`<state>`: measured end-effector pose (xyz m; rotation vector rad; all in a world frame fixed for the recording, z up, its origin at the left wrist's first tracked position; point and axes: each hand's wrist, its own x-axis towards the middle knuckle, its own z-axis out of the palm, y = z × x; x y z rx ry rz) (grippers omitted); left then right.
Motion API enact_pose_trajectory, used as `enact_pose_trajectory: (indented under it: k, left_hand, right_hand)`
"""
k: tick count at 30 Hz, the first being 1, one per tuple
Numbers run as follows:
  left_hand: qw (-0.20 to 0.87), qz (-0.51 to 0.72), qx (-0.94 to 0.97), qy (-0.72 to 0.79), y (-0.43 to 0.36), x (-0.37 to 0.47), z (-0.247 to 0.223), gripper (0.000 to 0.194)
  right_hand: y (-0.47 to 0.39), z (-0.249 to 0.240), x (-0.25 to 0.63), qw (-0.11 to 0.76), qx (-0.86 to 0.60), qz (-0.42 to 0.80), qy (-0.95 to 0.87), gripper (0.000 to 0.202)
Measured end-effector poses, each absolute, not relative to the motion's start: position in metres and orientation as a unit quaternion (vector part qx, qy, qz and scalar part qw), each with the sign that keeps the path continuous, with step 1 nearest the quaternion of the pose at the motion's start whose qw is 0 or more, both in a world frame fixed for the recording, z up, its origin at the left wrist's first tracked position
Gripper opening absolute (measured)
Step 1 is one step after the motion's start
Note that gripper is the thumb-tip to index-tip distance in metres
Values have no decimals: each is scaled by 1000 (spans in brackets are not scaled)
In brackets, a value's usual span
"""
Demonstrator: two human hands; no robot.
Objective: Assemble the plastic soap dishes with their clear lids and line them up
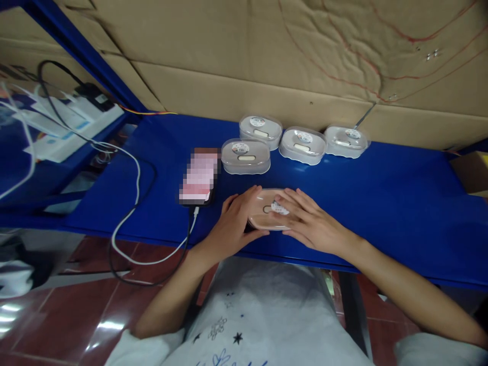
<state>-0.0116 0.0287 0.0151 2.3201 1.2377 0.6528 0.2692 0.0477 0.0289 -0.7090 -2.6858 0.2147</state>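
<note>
A small oval lidded container [262, 216] with a clear top, a pinkish-beige inside and a round white sticker lies near the front edge of the blue table. My left hand [237, 223] grips its left end, fingers along the far side and thumb along the near side. From the right, my right hand [314, 223] holds the container, its fingers over the lid and partly covering the sticker, its thumb at the near edge. Behind it stand several similar greyish containers with stickers, among them a front-left one [246, 156] and a middle one [303, 145].
A phone [200, 175] with a pixelated screen lies left of my hands, with a white cable [138, 193] looping over the front edge. Power strips and plugs [89, 109] sit on the left. A cardboard wall [229, 61] closes off the back of the blue table [381, 198].
</note>
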Motion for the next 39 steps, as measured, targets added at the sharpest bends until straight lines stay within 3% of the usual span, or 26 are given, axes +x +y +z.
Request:
enact_pose_trajectory:
  k: [5, 20, 33, 39]
  left_hand:
    - [245, 259, 805, 475, 27, -12, 16, 123]
    - [240, 238, 829, 446, 28, -12, 18, 104]
    - [247, 245, 822, 451, 29, -13, 16, 101]
    - [245, 256, 835, 421, 27, -14, 16, 108]
  right_hand:
    - [51, 29, 271, 208, -241, 101, -942, 58]
    - [46, 42, 267, 197, -236, 55, -950, 49]
    - [41, 42, 266, 173, -255, 89, -947, 56]
    - [41, 45, 267, 199, -265, 182, -926, 73]
